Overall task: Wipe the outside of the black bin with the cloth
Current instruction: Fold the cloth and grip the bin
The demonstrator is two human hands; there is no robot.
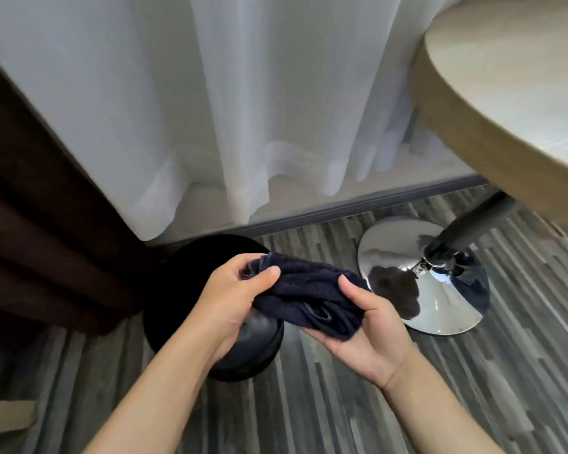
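A round black bin [174, 290] stands upright on the floor at centre left, its open mouth facing up. Above its right side I hold a bunched dark navy cloth [309, 296] with both hands. My left hand [233, 299] pinches the cloth's upper left end between thumb and fingers. My right hand [368, 332] cups the cloth's lower right end from below, thumb on top. The hands and cloth cover part of the bin's rim and front wall. The cloth hangs above the bin; whether it touches the rim I cannot tell.
A round wooden table [512, 103] overhangs at the upper right, on a dark post with a shiny chrome base [440, 306] right of the bin. White sheer curtains [243, 109] hang behind, a dark brown curtain [46, 208] at left. Striped grey carpet [341, 404] covers the floor.
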